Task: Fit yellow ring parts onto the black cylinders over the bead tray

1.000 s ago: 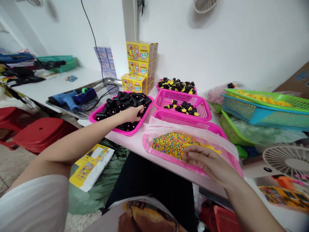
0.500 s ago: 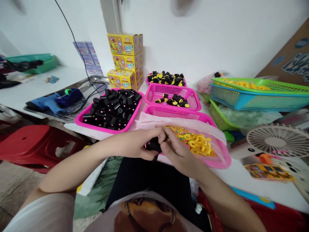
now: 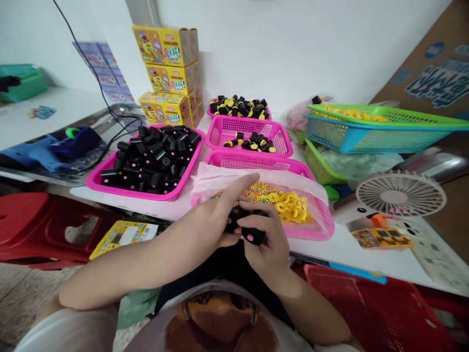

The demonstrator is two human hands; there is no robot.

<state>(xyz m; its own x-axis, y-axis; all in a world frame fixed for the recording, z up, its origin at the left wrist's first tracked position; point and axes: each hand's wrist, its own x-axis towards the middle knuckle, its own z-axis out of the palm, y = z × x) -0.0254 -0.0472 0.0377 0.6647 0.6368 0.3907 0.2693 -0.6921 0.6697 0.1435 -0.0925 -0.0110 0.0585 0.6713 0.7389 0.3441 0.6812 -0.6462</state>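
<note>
Some black cylinders (image 3: pixel 253 236) — left hand (image 3: pixel 208 222) half-curled, right hand (image 3: pixel 270 248) tightly curled, holding them.

Left hand (image 3: pixel 208 222) + right hand (image 3: pixel 270 247) holding black cylinders (image 3: pixel 253 235), near-left of bead tray (image 3: pixel 324 232); yellow boxes (image 3: pixel 166 78) behind-left of it.

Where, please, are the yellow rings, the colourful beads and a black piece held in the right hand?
Yellow rings (image 3: pixel 292 208): head view, middle of the pile.
Colourful beads (image 3: pixel 262 191): head view, visible part of the heap.
Black piece (image 3: pixel 257 236): head view, dark surface beside its pink dot.
</note>
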